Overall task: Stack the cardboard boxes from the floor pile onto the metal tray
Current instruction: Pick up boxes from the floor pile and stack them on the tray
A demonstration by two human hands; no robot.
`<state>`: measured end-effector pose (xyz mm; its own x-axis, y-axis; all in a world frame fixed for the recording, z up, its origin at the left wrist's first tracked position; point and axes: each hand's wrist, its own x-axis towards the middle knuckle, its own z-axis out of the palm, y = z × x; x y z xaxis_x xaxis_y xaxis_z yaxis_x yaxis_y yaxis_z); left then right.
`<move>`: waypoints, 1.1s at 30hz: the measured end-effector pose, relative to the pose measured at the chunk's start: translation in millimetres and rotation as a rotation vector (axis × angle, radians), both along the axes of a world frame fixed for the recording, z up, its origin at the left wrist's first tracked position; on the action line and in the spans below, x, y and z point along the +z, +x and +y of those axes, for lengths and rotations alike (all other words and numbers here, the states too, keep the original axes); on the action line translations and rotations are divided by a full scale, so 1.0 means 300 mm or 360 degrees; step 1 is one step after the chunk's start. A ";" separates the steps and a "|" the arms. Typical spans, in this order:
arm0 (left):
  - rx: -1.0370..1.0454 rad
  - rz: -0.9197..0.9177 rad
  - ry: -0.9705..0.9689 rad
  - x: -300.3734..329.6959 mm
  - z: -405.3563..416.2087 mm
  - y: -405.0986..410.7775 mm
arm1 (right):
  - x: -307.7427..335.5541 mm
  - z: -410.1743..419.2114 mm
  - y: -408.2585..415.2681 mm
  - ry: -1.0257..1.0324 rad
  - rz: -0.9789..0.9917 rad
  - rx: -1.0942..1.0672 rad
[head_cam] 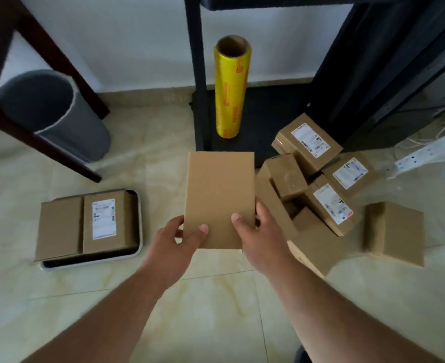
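I hold a plain brown cardboard box (219, 195) above the floor in the middle of the view. My left hand (179, 243) grips its lower left corner, thumb on top. My right hand (258, 235) grips its lower right edge, thumb on top and fingers curled round the side. The metal tray (137, 247) lies on the floor to the left and carries two boxes side by side: a plain one (59, 226) and a labelled one (106, 221). The floor pile of boxes (318, 184) sits to the right, several with white labels. One box (395, 231) lies apart at far right.
A yellow roll of film (230, 87) stands upright at the back by a black stand (198, 74). A grey bin (56, 113) and dark wooden furniture legs (40, 142) are at the left. A white power strip (425, 153) and cables lie at the right.
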<state>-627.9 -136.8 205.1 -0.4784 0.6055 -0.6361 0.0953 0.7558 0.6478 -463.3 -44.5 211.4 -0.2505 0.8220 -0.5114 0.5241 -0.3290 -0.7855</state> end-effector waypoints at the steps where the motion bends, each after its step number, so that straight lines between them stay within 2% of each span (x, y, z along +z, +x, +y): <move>1: 0.0004 0.0021 0.0021 -0.004 -0.036 -0.053 | 0.003 -0.030 -0.059 -0.0023 0.0001 0.0022; 7: 0.0184 -0.0088 0.0073 -0.039 -0.274 -0.405 | -0.029 -0.225 -0.441 -0.0165 0.0037 0.0133; 17: 0.0373 -0.0099 0.0050 -0.134 -0.629 -0.947 | -0.151 -0.526 -1.020 -0.0224 -0.0144 0.0283; 23: 0.0375 -0.0094 -0.0015 -0.201 -0.685 -1.186 | -0.203 -0.551 -1.261 -0.0222 -0.0208 0.0411; 33: 0.0361 -0.0037 -0.0007 -0.371 -0.649 -1.487 | -0.388 -0.517 -1.545 -0.0282 -0.0188 0.0402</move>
